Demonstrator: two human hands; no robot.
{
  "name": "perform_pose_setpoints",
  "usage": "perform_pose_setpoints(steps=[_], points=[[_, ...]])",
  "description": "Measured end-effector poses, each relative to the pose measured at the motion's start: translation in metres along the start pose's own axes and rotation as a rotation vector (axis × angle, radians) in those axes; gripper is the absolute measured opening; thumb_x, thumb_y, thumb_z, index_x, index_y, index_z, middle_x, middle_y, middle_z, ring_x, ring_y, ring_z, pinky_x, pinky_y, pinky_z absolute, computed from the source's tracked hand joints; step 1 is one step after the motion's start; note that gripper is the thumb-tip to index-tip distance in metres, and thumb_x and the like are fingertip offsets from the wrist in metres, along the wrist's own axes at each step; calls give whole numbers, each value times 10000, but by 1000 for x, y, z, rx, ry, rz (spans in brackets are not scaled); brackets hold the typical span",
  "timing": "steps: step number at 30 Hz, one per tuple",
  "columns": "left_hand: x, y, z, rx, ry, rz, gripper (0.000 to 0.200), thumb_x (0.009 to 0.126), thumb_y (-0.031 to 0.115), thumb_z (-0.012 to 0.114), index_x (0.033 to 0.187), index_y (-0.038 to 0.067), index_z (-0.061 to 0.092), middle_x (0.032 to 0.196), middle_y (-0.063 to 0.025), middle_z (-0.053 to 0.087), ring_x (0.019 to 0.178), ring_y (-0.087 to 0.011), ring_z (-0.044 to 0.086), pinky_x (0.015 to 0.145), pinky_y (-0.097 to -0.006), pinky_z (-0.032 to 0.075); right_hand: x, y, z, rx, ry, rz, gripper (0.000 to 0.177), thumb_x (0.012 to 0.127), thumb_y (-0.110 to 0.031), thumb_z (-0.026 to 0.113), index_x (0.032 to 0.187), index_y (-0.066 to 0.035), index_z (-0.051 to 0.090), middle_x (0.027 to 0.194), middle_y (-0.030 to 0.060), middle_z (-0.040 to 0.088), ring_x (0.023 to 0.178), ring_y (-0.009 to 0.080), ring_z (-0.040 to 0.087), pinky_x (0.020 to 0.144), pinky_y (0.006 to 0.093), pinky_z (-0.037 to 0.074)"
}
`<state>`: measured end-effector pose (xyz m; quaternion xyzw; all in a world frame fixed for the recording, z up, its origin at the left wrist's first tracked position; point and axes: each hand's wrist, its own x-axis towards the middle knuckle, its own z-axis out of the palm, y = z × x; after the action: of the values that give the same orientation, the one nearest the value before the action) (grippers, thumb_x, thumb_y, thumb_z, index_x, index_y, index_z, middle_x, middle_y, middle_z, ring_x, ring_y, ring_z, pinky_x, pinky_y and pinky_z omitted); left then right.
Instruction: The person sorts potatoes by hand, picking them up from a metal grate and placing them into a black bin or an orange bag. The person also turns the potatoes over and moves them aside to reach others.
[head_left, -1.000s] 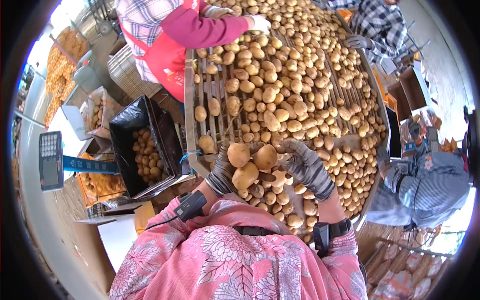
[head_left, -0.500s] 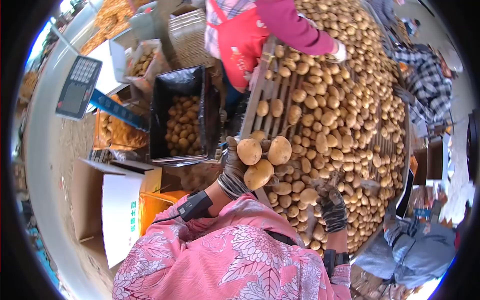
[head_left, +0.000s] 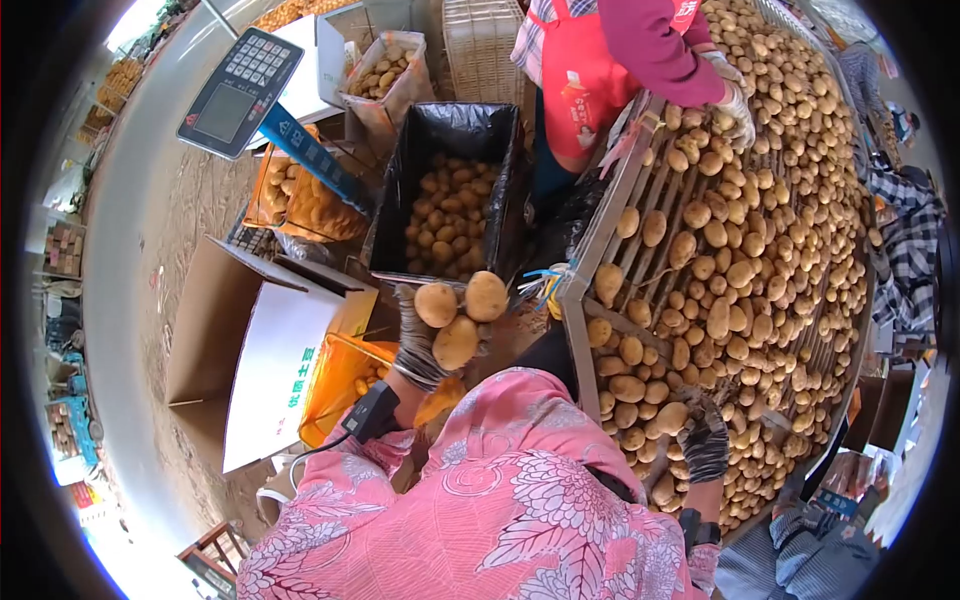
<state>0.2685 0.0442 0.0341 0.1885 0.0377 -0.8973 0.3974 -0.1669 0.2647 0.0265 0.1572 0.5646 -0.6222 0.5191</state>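
My left hand (head_left: 418, 345), in a dark striped glove, is closed around three potatoes (head_left: 456, 342) and is beside the sorting table, just below the black-lined box (head_left: 388, 215) that has potatoes in it. My right hand (head_left: 705, 440), gloved too, is over the potato pile at the near side of the slatted table (head_left: 583, 340). A potato (head_left: 668, 419) sits at its fingertips, and the fingers curl against it. Many loose potatoes (head_left: 740, 320) cover the slats around that hand.
An open white carton (head_left: 285, 360) and an orange mesh bag (head_left: 335, 385) stand at my left. Behind them are a scale display (head_left: 240, 95) on a blue post and another orange bag (head_left: 300, 200). A co-worker in a red apron (head_left: 590, 110) reaches over the table.
My view has turned left. My left hand, with the three potatoes, has moved off the table's edge towards the black-lined box. My right hand stays over the pile with a potato at its fingertips.
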Motion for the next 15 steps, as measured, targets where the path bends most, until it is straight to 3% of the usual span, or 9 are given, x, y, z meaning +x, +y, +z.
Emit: perform_pose_setpoints(steps=[4, 6, 7, 10, 14, 15], points=[[-63, 36, -45, 178, 153, 86, 995, 607, 868, 410, 1172, 53, 488, 1052, -233, 576, 815, -407, 605, 647, -509, 538, 6, -3, -18, -55, -186, -15, 255, 843, -195, 595, 1077, -94, 597, 902, 53, 642, 738, 196, 620, 532, 322, 537], [-109, 52, -83, 200, 206, 27, 868, 696, 736, 542, 1205, 37, 472, 1083, -226, 575, 842, -388, 610, 645, -500, 539, 3, -3, -17, -84, -146, -39, 254, 852, -195, 576, 1085, -95, 595, 929, 57, 643, 767, 194, 624, 548, 325, 545], [-129, 58, -98, 215, 256, 14, 853, 700, 722, 551, 1208, 41, 472, 1080, -218, 575, 844, -382, 607, 641, -493, 539, 6, -6, -24, -108, -182, -18, 252, 865, -204, 559, 1091, -98, 594, 947, 62, 644, 795, 194, 625, 565, 325, 548], [-181, 71, -151, 308, 507, -19, 812, 710, 679, 579, 1218, 56, 469, 1073, -196, 573, 848, -363, 599, 629, -473, 537, 5, 0, -22, -118, -73, -66, 259, 867, -222, 564, 1098, -108, 592, 941, 53, 644, 778, 188, 624, 548, 318, 542], [-230, 79, -230, 613, 958, -113, 761, 725, 623, 615, 1231, 75, 466, 1064, -166, 572, 854, -339, 588, 614, -447, 535, 14, -5, -36, -142, -181, -9, 271, 871, -237, 559, 1115, -122, 576, 944, 52, 635, 792, 190, 611, 541, 323, 534], [-243, 81, -251, 750, 1060, -151, 749, 728, 609, 624, 1234, 80, 465, 1061, -159, 571, 856, -332, 585, 610, -440, 535, 12, -3, -35, -265, -153, -98, 293, 868, -246, 563, 1131, -117, 560, 952, 60, 624, 807, 189, 596, 577, 340, 531]])
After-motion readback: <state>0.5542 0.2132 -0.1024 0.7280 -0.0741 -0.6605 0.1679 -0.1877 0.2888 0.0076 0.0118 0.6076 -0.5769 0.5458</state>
